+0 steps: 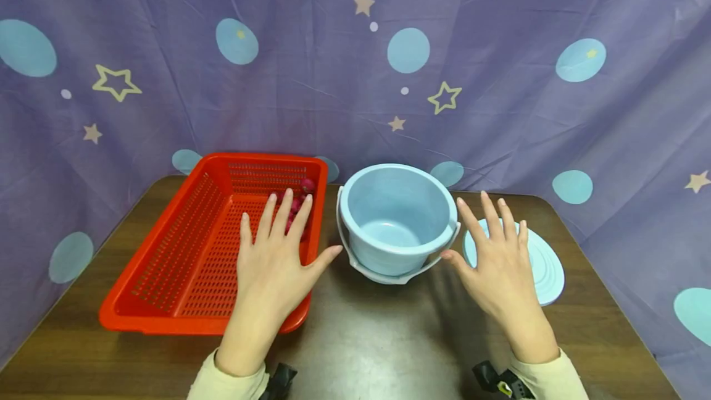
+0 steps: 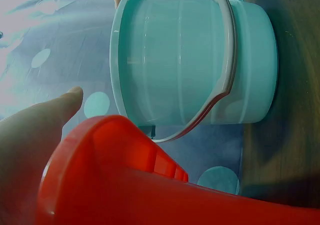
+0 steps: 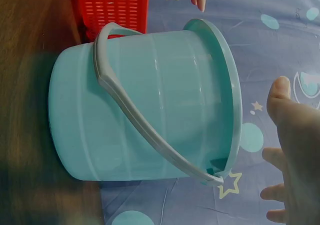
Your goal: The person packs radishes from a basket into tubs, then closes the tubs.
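Fingers spread, my left hand (image 1: 274, 270) hovers over the right side of a red plastic basket (image 1: 183, 324) in the head view. Several small dark-red round things (image 1: 307, 186) lie inside along the basket's right wall, partly hidden by those fingers. A light blue bucket (image 1: 397, 252) stands upright between my hands, its inside bare. The bucket's pale handle (image 2: 230, 50) hangs down on the near side. My right hand (image 1: 500, 270), also spread and holding nothing, is to the right of the bucket, overlapping a light blue round lid (image 1: 547, 264) on the table.
Everything stands on a dark brown wooden table (image 1: 378, 350). Directly behind it hangs a purple curtain (image 1: 311, 79) printed with stars and blue dots. Black straps (image 1: 502, 381) sit at both wrists, by the pale sleeves (image 1: 550, 378).
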Tool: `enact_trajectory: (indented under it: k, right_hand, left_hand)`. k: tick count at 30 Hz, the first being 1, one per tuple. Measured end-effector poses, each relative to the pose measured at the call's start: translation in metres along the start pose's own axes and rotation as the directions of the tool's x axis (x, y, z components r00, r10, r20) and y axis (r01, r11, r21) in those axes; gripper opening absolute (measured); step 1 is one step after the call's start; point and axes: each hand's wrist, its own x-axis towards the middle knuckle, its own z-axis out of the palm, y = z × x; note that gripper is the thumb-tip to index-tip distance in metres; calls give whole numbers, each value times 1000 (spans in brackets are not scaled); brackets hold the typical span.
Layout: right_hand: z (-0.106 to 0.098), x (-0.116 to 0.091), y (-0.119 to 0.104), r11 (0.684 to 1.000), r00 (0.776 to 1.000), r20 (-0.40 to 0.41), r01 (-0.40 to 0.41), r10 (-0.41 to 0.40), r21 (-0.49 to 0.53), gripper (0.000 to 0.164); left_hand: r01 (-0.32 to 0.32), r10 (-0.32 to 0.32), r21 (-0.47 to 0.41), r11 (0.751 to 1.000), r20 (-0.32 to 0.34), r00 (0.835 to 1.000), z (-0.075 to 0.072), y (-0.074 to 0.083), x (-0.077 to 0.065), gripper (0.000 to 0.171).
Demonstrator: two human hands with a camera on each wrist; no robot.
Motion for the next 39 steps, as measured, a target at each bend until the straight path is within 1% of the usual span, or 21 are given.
enact_trajectory:
  k: [7,12,16,20,22,24,28,30,34,37,39]
  right_hand:
    - [1,0,0,998,1000,-7,-2,2,64,77]
    - [5,2,1,988,1000,-15,-22,25,154,75]
    - [9,2,4,964,997,-28,-57,66,260,73]
    - [12,3,7,922,992,-34,-103,124,373,67]
    - [13,3,7,894,988,-28,-126,152,430,63]
    - [15,4,8,858,984,-16,-148,179,492,60]
    - [17,4,8,767,971,3,-189,237,613,54]
    - [19,4,7,714,964,7,-201,265,671,52]
    - [22,6,5,627,952,17,-216,307,749,48]
    - [24,6,3,562,944,52,-238,327,792,46]
    - [24,6,2,527,939,83,-259,335,809,46]
  left_hand:
    - [3,-3,3,1000,11,1000,-2,-1,0,92]
    - [0,0,5,1000,7,1000,-3,-2,-1,92]
    - [-1,1,2,1000,-1,1000,-3,-2,-1,91]
    - [0,0,-6,1000,-3,1000,-3,-2,0,90]
    - [1,-1,-9,1000,-1,1000,-3,-1,0,89]
    - [3,-2,-8,1000,3,1000,-3,-1,1,89]
    - [2,-2,-11,1000,5,1000,-3,-1,1,88]
    - [0,0,-13,1000,4,1000,-2,0,1,88]
    - [-1,1,-16,1000,7,1000,-3,1,1,89]
    - [1,-1,-18,1000,12,1000,-3,1,1,89]
    - [2,-2,-21,1000,12,1000,-2,1,1,89]
